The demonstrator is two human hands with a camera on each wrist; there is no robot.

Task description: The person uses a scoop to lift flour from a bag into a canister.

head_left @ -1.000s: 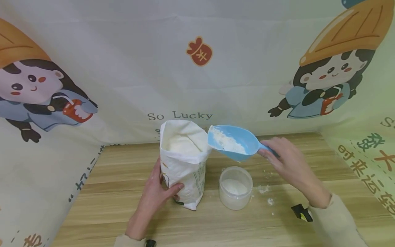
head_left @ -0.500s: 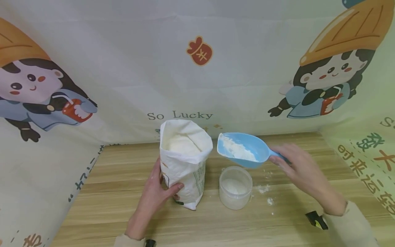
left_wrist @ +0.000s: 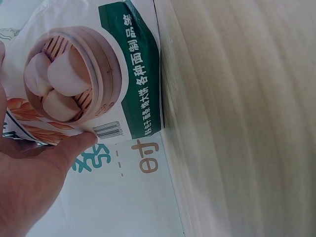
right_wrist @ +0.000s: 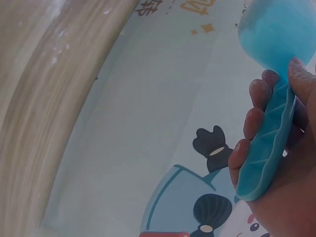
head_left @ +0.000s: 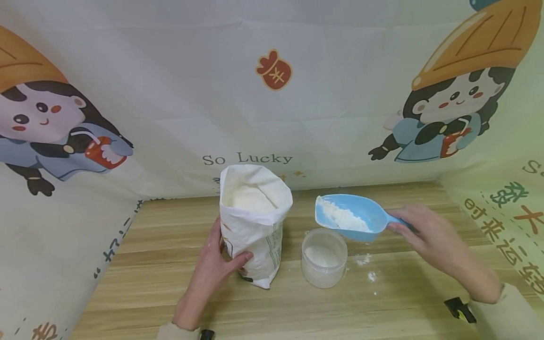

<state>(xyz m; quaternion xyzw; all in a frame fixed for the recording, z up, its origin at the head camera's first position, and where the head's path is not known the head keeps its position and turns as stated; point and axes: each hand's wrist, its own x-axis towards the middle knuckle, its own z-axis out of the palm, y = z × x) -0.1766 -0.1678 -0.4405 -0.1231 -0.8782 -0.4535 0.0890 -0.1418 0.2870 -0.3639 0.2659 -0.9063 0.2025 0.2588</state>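
A white flour bag (head_left: 257, 236) stands upright with its top open, white flour (head_left: 250, 198) visible inside. My left hand (head_left: 216, 264) holds the bag low on its left side, the thumb across the front; in the left wrist view the bag (left_wrist: 131, 74) shows a printed steamer of buns. My right hand (head_left: 429, 236) grips the handle of a blue scoop (head_left: 374, 215), which carries a heap of flour and hangs above and behind the clear jar's right side. The round clear jar (head_left: 325, 274) stands right of the bag with white powder inside. In the right wrist view, fingers (right_wrist: 254, 123) curl round the handle.
Spilled flour (head_left: 362, 259) dots the wooden tabletop (head_left: 140, 283) right of the jar. A printed cloth (head_left: 191, 94) with cartoon figures rises behind the table and along both sides. Black devices sit at both wrists.
My right hand has moved the flour-laden scoop right and somewhat nearer, away from the bag's mouth to over the jar's far side. The left hand, bag and jar stay in place.
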